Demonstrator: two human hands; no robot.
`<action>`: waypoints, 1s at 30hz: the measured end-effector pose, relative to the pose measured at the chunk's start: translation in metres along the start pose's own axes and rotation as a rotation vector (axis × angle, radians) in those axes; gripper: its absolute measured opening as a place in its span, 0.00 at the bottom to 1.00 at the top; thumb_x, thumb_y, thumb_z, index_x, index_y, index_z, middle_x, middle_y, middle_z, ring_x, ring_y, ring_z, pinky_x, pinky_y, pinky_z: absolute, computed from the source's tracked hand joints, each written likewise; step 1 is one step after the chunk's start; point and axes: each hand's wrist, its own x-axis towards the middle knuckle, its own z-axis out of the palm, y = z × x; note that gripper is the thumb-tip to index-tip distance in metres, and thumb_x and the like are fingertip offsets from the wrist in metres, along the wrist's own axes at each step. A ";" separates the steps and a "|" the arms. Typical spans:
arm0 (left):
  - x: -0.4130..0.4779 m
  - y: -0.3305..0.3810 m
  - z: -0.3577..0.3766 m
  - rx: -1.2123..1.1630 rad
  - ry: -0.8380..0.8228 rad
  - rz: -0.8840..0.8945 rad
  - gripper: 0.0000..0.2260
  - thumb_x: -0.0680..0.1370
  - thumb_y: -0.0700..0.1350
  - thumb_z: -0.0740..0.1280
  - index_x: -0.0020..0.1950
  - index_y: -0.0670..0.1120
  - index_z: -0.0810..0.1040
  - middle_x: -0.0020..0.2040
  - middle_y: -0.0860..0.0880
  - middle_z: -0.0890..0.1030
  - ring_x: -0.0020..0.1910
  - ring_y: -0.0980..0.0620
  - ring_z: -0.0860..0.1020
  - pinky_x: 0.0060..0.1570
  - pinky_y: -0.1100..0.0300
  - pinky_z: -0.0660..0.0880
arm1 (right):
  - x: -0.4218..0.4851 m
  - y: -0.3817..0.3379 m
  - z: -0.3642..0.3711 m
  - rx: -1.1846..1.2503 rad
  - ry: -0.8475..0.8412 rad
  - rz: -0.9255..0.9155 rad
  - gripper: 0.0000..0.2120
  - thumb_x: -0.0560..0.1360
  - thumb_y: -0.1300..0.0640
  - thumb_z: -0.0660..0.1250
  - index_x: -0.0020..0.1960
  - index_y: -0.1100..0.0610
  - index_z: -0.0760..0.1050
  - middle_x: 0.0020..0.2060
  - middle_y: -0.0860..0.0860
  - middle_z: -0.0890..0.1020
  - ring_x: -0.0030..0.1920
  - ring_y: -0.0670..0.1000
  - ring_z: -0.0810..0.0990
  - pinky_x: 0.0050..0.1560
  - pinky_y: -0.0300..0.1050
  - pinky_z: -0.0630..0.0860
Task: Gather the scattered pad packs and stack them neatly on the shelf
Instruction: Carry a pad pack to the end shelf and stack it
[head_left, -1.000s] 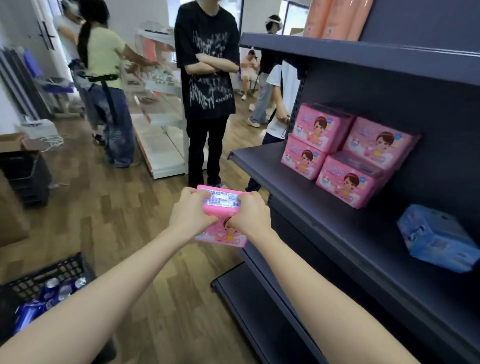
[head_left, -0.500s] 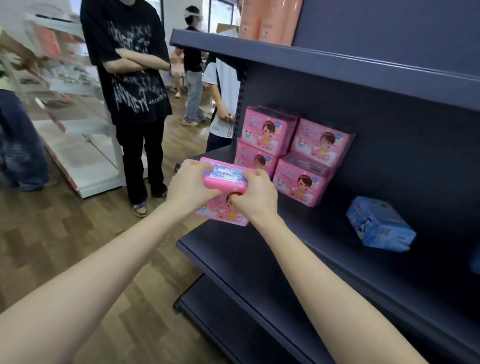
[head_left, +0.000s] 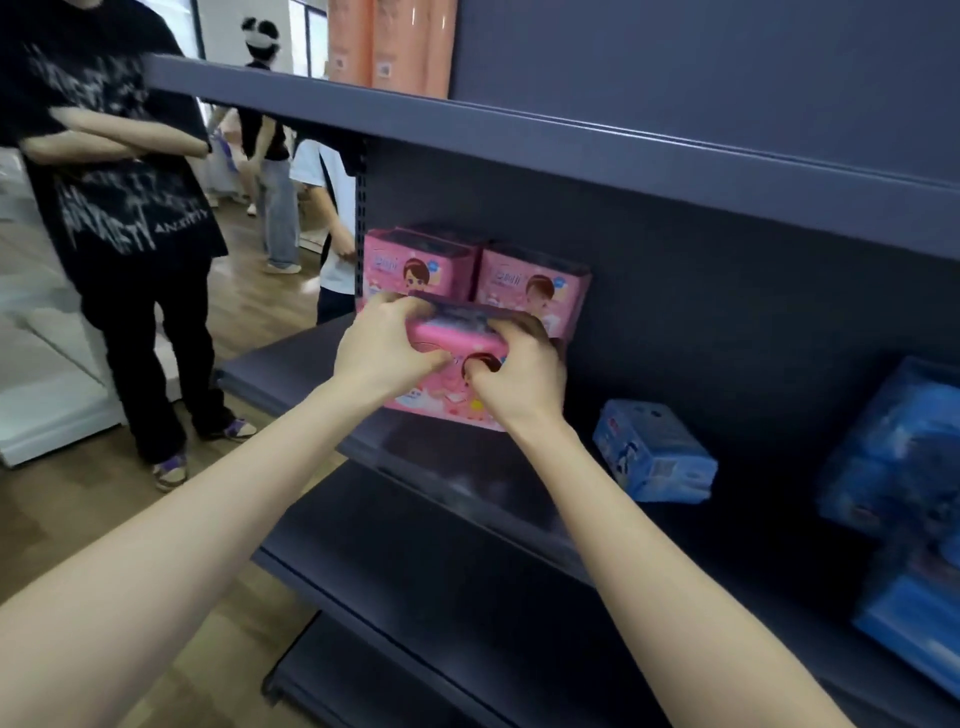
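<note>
Holding a pink pad pack (head_left: 447, 397) between both hands, I had my left hand (head_left: 387, 348) curled round its left end and my right hand (head_left: 517, 382) curled round its right end, both thumbs pressed on the printed face turned toward me. The pack hung over the dark shelf (head_left: 467, 483); I could not tell whether its lower edge touched the board. Just beyond my fingers two stacked pink packs (head_left: 535, 280) stood side by side against the back panel, and whatever lay under them was hidden behind my grip. To the right of my right hand, apart from it, a blue pack (head_left: 654, 457) lay on the same shelf, with a blurred pile of blue packs (head_left: 904, 452) farther out that way. Above my grip an upper shelf (head_left: 571, 140) carried orange packages (head_left: 389, 47). Left of my left hand, past the shelf end, a person in a black printed shirt (head_left: 114, 208) stood with arms folded.
</note>
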 end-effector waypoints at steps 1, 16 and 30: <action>0.004 0.004 0.004 -0.011 -0.002 0.008 0.23 0.68 0.45 0.73 0.63 0.47 0.76 0.63 0.45 0.73 0.59 0.46 0.74 0.55 0.57 0.69 | 0.003 0.005 -0.003 -0.021 0.005 0.003 0.22 0.72 0.56 0.65 0.66 0.56 0.73 0.66 0.52 0.72 0.60 0.61 0.72 0.61 0.45 0.67; 0.066 0.030 0.035 -0.060 -0.077 0.191 0.25 0.68 0.44 0.74 0.65 0.47 0.75 0.65 0.46 0.69 0.62 0.46 0.72 0.58 0.56 0.69 | 0.048 0.030 -0.020 -0.166 0.124 0.102 0.21 0.75 0.55 0.64 0.67 0.55 0.71 0.67 0.51 0.70 0.61 0.60 0.70 0.60 0.43 0.63; 0.106 0.010 0.053 -0.062 -0.227 0.294 0.25 0.71 0.45 0.72 0.66 0.47 0.73 0.66 0.45 0.67 0.61 0.45 0.72 0.59 0.55 0.69 | 0.074 0.033 0.006 -0.205 0.182 0.166 0.19 0.72 0.59 0.65 0.64 0.57 0.74 0.64 0.53 0.74 0.60 0.56 0.74 0.64 0.44 0.60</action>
